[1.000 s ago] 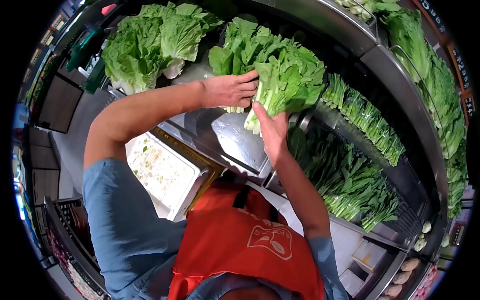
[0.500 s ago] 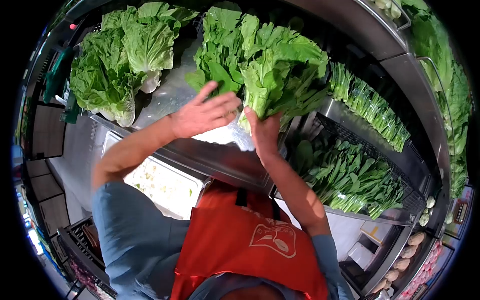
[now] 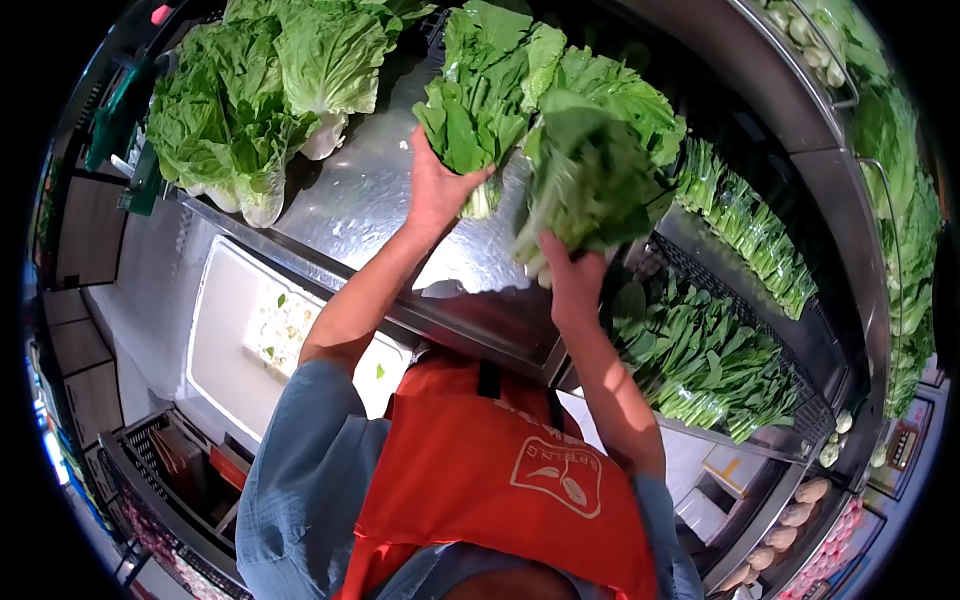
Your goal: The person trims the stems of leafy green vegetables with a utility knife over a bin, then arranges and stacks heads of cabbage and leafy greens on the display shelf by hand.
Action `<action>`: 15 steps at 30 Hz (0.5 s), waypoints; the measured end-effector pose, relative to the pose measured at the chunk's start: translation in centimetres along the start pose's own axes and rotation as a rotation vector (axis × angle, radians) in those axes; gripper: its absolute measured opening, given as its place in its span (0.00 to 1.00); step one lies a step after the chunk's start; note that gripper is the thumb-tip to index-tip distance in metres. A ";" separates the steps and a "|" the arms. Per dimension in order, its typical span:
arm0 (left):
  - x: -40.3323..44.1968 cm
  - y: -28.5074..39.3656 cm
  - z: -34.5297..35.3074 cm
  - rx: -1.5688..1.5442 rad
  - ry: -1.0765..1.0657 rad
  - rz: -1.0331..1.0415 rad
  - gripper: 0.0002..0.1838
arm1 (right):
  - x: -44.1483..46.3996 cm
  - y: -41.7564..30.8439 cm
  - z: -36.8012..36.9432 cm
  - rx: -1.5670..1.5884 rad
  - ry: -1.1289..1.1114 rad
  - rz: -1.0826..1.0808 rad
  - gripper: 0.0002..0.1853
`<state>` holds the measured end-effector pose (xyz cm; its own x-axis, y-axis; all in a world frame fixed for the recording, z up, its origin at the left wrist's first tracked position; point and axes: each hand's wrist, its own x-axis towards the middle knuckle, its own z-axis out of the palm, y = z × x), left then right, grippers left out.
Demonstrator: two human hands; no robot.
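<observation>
My left hand (image 3: 438,190) curls around the lower part of a bunch of leafy greens (image 3: 468,125), its thumb across the pale stems. The fingers behind the leaves are partly hidden. In my right hand (image 3: 577,285) is another leafy bunch (image 3: 595,175), gripped near its stem end and smeared by motion. Behind these two, more leafy greens (image 3: 625,90) lie on the steel counter (image 3: 375,185). Several heads of lettuce (image 3: 235,110) are piled to the left of my left hand.
A white tray (image 3: 215,330) with leaf scraps sits below the counter edge on the left. On the right are wrapped green bundles (image 3: 745,225) and a dark crate (image 3: 820,400) of loose-leaf greens (image 3: 700,360). Brown root vegetables (image 3: 795,515) line the lower right.
My left hand, spread in the air before, now grips a bunch on the counter. My right hand has moved right and slightly down with its bunch, apart from the others.
</observation>
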<state>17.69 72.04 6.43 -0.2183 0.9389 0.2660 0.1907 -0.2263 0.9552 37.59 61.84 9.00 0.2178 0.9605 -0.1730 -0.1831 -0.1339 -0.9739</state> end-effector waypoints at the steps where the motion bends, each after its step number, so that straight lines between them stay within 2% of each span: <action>1: 0.0 0.6 0.0 0.050 0.027 0.056 0.51 | -0.9 -0.3 -0.7 0.026 0.009 0.022 0.25; 3: -1.3 1.9 0.1 0.151 0.064 0.158 0.51 | -4.1 -1.7 -2.8 -0.003 0.002 0.167 0.22; 4: -1.7 1.6 0.6 -0.025 0.021 0.072 0.50 | -5.7 -1.3 -4.2 -0.026 0.015 0.141 0.21; 7: -1.3 1.4 2.5 -0.017 -0.070 0.185 0.50 | -9.7 -0.8 -6.4 -0.011 0.061 0.052 0.22; 8: -0.7 1.7 3.5 0.103 -0.116 0.196 0.51 | -9.9 -1.2 -6.4 0.029 0.006 -0.019 0.25; 11: 0.5 1.2 5.1 0.225 -0.346 0.176 0.50 | -10.2 -1.5 -6.5 0.091 0.073 0.042 0.27; 15: -0.4 1.4 5.5 0.145 -0.239 0.094 0.45 | -9.7 -2.5 -5.7 0.184 0.156 0.023 0.29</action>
<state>23.35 72.76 6.92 0.0351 0.9540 0.2978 0.3384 -0.2917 0.8947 41.40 51.47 12.25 0.3544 0.9066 -0.2291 -0.3581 -0.0947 -0.9289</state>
